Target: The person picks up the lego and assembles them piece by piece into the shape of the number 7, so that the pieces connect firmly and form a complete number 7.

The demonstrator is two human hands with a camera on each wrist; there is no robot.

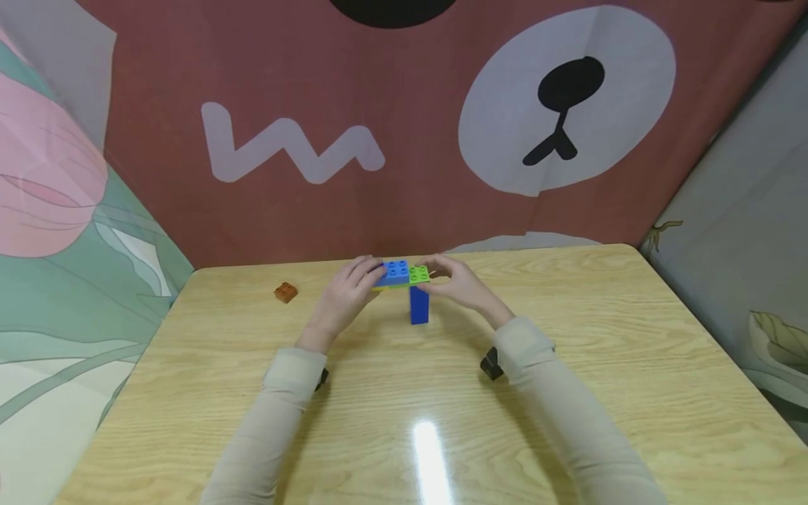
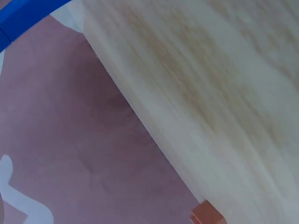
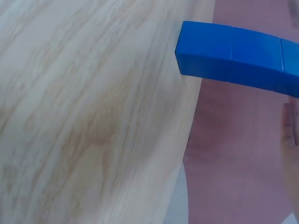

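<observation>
Near the back of the table, my left hand (image 1: 341, 294) grips a light blue building brick (image 1: 396, 271) by its left end, fingers over the top. A lime green brick (image 1: 419, 274) joins that brick on the right, its far end pinched between thumb and fingers of my right hand (image 1: 463, 282). Yellow shows along the underside, partly hidden by the left hand. A dark blue column of stacked bricks (image 1: 419, 306) extends down below the green brick. In the right wrist view, several blocks make up this column (image 3: 205, 49). It also crosses the left wrist view's top corner (image 2: 28, 21).
An orange-brown brick (image 1: 286, 292) lies at the back left of the table (image 1: 208, 393). Beside the right sleeve is a black piece (image 1: 492, 364); another dark piece (image 1: 322, 379) is mostly hidden by the left sleeve. A printed cloth (image 1: 416, 210) hangs behind the table's back edge.
</observation>
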